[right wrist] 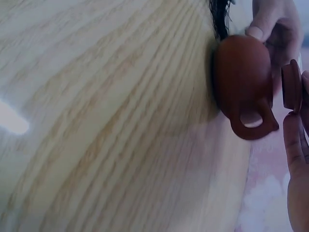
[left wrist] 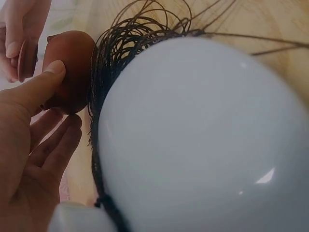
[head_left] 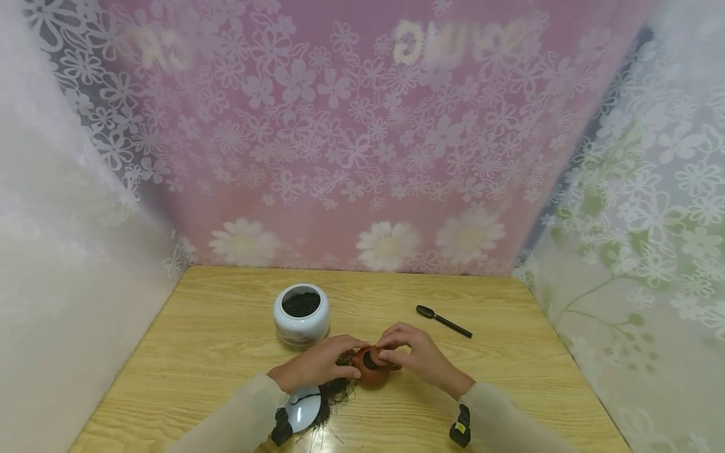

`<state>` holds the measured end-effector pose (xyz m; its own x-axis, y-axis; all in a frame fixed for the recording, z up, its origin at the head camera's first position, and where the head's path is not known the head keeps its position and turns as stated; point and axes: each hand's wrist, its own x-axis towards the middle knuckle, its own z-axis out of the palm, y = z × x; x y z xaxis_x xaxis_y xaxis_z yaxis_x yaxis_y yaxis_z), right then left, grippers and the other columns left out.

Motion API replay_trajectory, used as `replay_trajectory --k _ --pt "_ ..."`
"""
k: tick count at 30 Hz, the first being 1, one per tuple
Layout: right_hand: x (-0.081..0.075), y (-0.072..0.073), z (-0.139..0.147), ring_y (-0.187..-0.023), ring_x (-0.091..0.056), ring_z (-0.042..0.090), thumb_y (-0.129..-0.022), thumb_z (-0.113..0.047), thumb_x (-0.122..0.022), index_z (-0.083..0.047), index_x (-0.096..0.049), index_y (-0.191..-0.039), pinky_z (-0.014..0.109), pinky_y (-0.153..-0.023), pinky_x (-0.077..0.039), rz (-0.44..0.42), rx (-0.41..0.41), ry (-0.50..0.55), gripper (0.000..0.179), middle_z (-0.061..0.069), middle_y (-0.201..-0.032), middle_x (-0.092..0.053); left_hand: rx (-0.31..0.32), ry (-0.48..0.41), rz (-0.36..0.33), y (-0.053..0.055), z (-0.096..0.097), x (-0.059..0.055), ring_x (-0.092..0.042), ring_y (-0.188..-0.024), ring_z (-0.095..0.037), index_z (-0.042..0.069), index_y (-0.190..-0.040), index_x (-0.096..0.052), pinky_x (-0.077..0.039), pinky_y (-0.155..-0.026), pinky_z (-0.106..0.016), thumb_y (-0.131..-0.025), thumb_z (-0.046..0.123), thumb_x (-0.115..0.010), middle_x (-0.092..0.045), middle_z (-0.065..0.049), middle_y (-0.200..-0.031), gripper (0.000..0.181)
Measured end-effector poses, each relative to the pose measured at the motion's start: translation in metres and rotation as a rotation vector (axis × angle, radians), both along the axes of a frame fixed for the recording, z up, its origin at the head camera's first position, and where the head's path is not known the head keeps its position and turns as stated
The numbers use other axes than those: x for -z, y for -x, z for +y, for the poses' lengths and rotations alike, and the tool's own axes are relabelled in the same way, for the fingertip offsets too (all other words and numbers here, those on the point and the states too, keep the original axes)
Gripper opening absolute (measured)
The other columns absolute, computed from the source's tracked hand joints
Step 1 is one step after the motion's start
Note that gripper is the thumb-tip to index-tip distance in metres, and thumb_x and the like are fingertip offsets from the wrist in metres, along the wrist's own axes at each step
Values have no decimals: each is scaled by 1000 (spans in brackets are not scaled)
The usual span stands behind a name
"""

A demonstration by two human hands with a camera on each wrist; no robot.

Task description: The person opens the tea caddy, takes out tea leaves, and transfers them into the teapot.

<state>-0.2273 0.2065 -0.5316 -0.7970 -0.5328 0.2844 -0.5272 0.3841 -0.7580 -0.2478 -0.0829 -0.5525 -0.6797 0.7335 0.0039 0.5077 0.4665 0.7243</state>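
A small reddish-brown clay teapot (head_left: 374, 377) stands on the table between both hands, its round top opening dark inside. My left hand (head_left: 323, 363) holds the pot's side, thumb on the near face and fingers beyond it. The pot's loop handle shows on the teapot (right wrist: 244, 72) in the right wrist view. Between thumb and fingers, my right hand (head_left: 421, 360) pinches the matching teapot lid (right wrist: 291, 87), tilted on edge beside the opening and apart from the body. A glossy white lid (left wrist: 203, 130) with a dark cord and tassel (head_left: 338, 391) lies under the left wrist.
Behind the left hand stands a white round jar (head_left: 302, 329), uncovered, with dark loose leaves (head_left: 301, 304) inside. A black scoop (head_left: 444, 321) lies at the right on the wooden table (head_left: 498, 377). Floral curtains (head_left: 351, 138) hang behind and at both sides.
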Motion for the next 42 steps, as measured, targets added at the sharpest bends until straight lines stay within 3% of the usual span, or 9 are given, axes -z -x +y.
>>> replay_trajectory --k 10,20,34,42 --pt "4 -1 -16 -113 -71 20 -104 -26 -78 -19 -84 -119 49 -93 -64 -44 4 -48 18 2 -123 -74 -11 20 31 -2 -1 -3 -63 -136 -11 27 -160 -55 -58 -109 -33 -104 45 -73 -62 8 -154 61" --pt "9 -1 -18 -104 -73 12 -103 -22 -78 -17 -83 -118 36 -89 -65 -32 10 -57 16 2 -121 -73 -19 28 69 -1 -1 0 -63 -136 -11 25 -159 -56 -58 -110 -33 -104 45 -74 -63 7 -153 62" --pt "7 -3 -21 -105 -73 21 -103 -18 -78 -14 -83 -118 44 -89 -67 10 14 -88 16 3 -119 -74 -16 36 89 -1 0 0 -61 -140 -13 25 -160 -56 -57 -113 -36 -104 46 -74 -62 7 -154 62" --pt "4 -3 -20 -107 -73 21 -107 -21 -74 -13 -80 -121 42 -90 -67 9 6 -65 17 4 -120 -75 -38 8 61 -1 -4 -1 -66 -132 -11 27 -161 -54 -60 -108 -32 -104 44 -74 -60 4 -156 62"
